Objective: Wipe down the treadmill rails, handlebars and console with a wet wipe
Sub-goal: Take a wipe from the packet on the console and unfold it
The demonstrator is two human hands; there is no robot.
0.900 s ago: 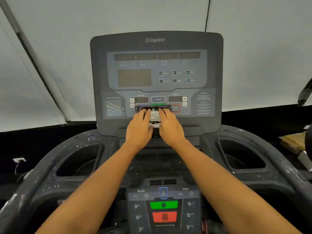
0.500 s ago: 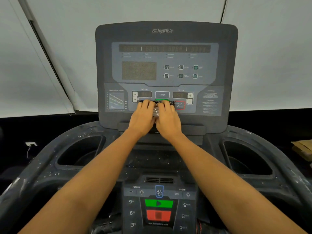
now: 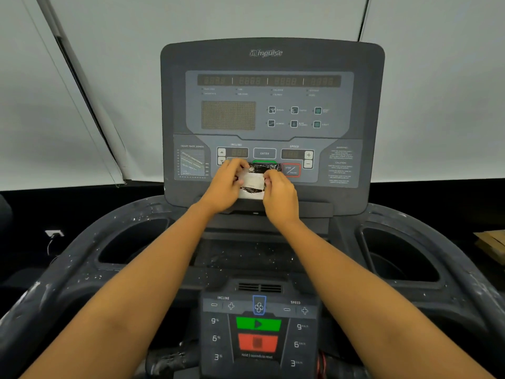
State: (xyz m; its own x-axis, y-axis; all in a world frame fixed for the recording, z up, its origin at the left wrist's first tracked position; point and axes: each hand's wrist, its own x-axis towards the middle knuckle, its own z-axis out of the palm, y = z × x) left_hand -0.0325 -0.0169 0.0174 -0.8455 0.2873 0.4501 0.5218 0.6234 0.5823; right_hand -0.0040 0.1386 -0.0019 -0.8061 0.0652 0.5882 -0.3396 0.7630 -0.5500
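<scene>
A dark, shiny wet-wipe pack [image 3: 258, 176] with a white label leans against the lower edge of the grey treadmill console [image 3: 270, 61]. My left hand [image 3: 225, 186] grips the pack's left end, its fingers curled over the top. My right hand [image 3: 280, 196] pinches the right side of the white flap. Both forearms reach forward over the lower control panel [image 3: 258, 324]. Speckled dark handlebars [image 3: 82, 255] curve out to either side.
Two deep cup holders [image 3: 134, 242] [image 3: 396, 255] flank the centre of the treadmill. A pale wall with a slanting strip stands behind the console. A wall socket with a cable [image 3: 53, 233] is low on the left; cardboard [image 3: 492, 242] lies at the right edge.
My hands have drawn slightly apart on the pack, uncovering its white label in the middle. My view has shifted a little relative to the console.
</scene>
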